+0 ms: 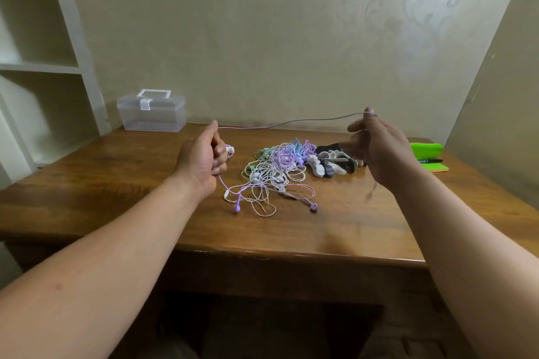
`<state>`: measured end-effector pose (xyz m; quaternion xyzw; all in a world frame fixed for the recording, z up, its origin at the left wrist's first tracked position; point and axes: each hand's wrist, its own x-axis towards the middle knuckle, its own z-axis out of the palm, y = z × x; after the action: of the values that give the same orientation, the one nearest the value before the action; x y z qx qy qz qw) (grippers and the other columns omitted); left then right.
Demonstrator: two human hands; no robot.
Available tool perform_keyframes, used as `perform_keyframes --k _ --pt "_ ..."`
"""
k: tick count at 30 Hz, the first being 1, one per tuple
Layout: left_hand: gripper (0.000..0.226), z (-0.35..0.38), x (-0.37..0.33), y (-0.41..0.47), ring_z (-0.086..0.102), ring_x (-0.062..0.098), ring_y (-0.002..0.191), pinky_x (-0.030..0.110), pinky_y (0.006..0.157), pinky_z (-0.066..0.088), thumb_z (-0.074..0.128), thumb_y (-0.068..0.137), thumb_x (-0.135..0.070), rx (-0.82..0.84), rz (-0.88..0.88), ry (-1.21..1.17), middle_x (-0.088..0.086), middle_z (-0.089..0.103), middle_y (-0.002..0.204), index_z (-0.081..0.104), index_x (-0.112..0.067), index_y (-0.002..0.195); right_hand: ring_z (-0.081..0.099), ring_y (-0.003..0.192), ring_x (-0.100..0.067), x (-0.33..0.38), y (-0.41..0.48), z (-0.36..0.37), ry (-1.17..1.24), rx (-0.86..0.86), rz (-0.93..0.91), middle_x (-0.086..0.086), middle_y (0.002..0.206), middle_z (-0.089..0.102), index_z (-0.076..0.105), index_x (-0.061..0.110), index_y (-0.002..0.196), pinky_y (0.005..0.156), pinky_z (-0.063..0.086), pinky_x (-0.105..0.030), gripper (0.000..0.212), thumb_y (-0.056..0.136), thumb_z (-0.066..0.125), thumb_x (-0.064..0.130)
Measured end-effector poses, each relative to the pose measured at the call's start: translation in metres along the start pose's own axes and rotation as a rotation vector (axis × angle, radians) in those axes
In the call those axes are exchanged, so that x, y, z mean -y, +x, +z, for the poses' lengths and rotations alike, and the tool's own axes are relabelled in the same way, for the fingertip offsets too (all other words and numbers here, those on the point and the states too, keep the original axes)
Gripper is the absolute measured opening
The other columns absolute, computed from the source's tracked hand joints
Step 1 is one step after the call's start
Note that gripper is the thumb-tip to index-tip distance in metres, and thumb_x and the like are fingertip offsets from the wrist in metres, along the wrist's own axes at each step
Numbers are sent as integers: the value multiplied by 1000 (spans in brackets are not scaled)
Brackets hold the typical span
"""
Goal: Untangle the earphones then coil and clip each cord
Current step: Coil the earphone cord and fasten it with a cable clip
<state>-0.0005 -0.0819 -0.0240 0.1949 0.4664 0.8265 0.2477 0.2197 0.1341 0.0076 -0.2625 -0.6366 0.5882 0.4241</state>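
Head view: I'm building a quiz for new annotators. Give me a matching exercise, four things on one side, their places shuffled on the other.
Things:
1. purple cord
2. box
3. clips
4. marker

Places:
a. right of the tangle
b. stretched from left hand to right hand
c. on the green pad
d. back left of the table, by the shelf

Pairs: 1-b, 2-d, 3-a, 4-c.

The left hand and right hand are bare, with bare forearms; a small mark lies far behind the left fingers.
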Motion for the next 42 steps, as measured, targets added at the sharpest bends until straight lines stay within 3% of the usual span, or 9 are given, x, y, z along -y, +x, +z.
perform_keyframes --k 4,9,12,17,24,29,32,36,42 --pt "39 5 1 -7 22 9 37 18 38 13 51 107 -35 71 9 63 -1 41 53 46 -19 72 24 45 -12 19 -7 17 76 64 -35 6 52 26 54 16 85 42 25 -21 33 111 44 33" --pt "29 27 -8 -17 23 9 39 21 40 11 46 108 -26 310 -10 138 -1 43 56 61 -14 87 37 48 -17 24 -35 19 -312 407 33 -3 58 44 67 14 86 46 29 -24 22 103 62 28" --pt "28 38 -18 -25 24 12 44 30 47 8 50 105 -24 466 -4 307 0 42 56 70 -13 89 73 89 -24 23 -60 19 -618 873 179 -8 100 74 70 16 122 72 59 -34 27 100 67 31" --pt "32 52 -38 -41 25 14 48 28 46 16 50 105 -18 707 43 717 2 38 54 71 -7 84 53 138 -11 57 -73 28 -1291 1050 68 9 153 53 41 30 157 95 48 -18 73 93 76 34" --pt "39 58 -48 -50 26 14 46 30 47 17 52 105 -20 805 29 855 4 36 53 55 -15 66 76 88 -20 63 -73 44 -649 886 -140 -8 93 75 68 12 119 88 63 -42 36 102 60 43" --pt "39 29 -49 -33 25 16 48 24 45 21 62 98 -36 682 1 802 2 28 55 51 -17 66 30 47 -15 30 -56 15 81 497 29 0 57 32 55 20 62 57 30 -36 41 102 58 28" --pt "32 13 -47 -20 26 13 47 23 45 25 64 93 -40 610 23 711 0 32 54 65 -11 80 52 54 -24 15 -52 -2 -54 544 151 -7 59 53 66 16 62 64 50 -40 35 91 65 37" --pt "29 34 -37 -25 31 11 51 23 47 24 64 99 -36 731 65 854 -1 40 56 74 -11 88 71 114 -13 12 -63 24 -471 738 100 1 121 75 64 19 134 102 55 -39 61 93 61 63" --pt "34 48 -36 -19 30 12 48 25 46 25 62 101 -35 720 40 873 -3 38 54 61 -16 73 39 52 -16 2 -63 43 -204 609 41 0 60 39 59 7 84 55 40 -34 44 108 51 43"
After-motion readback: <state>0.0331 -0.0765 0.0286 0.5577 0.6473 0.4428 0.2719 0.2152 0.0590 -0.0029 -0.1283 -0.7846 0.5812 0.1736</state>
